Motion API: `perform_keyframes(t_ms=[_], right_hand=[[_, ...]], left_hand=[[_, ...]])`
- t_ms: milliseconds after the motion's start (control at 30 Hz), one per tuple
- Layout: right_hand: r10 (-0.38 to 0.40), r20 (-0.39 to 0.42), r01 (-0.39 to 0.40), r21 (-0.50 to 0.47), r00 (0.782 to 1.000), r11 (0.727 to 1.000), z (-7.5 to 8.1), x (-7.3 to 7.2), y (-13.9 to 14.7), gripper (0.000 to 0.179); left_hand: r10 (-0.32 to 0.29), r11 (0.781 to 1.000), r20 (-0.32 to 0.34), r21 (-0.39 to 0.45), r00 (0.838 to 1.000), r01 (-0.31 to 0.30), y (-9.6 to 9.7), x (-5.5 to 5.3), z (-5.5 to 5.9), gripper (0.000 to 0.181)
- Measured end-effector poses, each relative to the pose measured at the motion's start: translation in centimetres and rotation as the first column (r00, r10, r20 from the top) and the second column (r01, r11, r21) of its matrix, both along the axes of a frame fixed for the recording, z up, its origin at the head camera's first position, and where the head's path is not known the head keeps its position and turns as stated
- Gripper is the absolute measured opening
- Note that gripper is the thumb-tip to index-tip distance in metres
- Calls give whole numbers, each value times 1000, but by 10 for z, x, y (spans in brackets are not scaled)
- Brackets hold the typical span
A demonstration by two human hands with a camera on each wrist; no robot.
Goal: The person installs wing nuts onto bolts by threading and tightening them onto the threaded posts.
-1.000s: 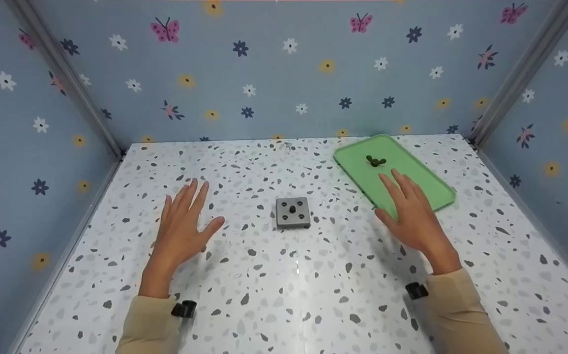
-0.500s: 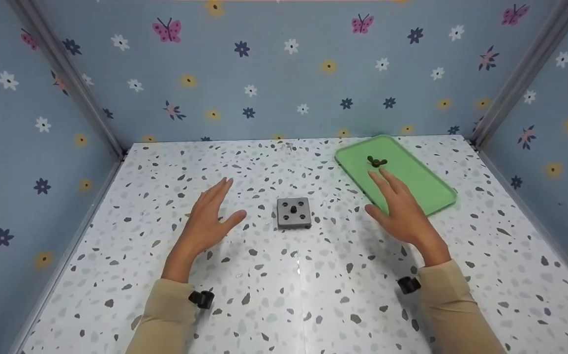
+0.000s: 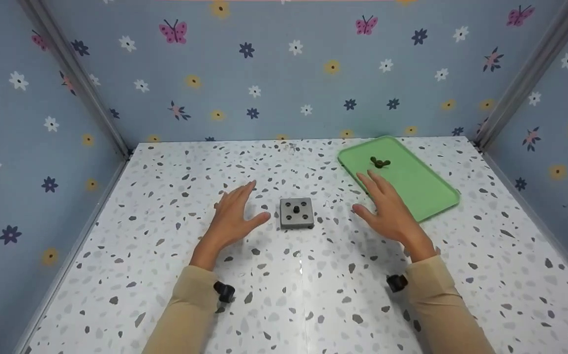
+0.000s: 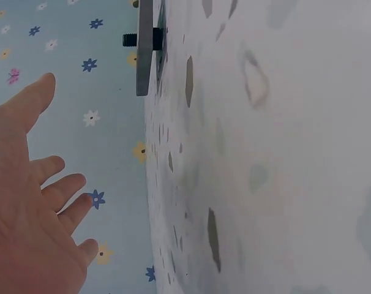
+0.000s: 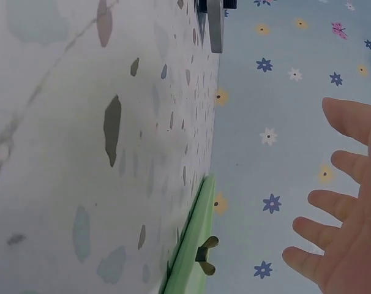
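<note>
A square grey metal plate [image 3: 288,222] with a hole near each corner lies mid-table, and a black threaded stud [image 4: 130,40] stands up from its centre. My left hand [image 3: 232,216] hovers to the left of the plate, fingers spread and thumb towards it, holding nothing. On the other side my right hand [image 3: 387,211] is also spread and bare, above the table by the tray's near left edge. A dark brass-coloured wing nut [image 3: 379,162] sits on the green tray [image 3: 419,184], beyond my right fingertips; the right wrist view shows its two wings upright.
The white speckled table [image 3: 284,295] meets blue flowered panels [image 3: 274,69] at the back and both sides. Grey metal posts [image 3: 529,73] stand in the rear corners. A small black camera [image 3: 224,291] sits on each sleeve cuff.
My left hand has moved right, closer to the metal plate. My right hand has shifted a little left, towards the plate. The plate, tray and wing nut stay put on the table.
</note>
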State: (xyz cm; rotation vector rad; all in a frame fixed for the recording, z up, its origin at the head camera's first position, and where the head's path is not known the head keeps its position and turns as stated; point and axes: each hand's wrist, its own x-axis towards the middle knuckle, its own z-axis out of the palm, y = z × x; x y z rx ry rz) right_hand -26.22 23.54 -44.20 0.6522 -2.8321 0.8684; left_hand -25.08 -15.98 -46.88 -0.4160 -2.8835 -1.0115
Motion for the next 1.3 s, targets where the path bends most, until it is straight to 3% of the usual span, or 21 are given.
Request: perform_keyframes(t_ms=[300,767,1300], right_hand=[[-12,52,11,13,999,1000,-8,-3,-8,78],[-5,64,3,27,998,1000,-13,-5,-18,76],[7,66,-8,25,998,1000,-18,-8,-22,76]], left_hand=[[-30,998,50,57,998,27,19,-9,-10,93],[-52,997,120,63,991,45,27,-11,-12,93],[-95,974,222,221,970,45,32,-15,-23,100]])
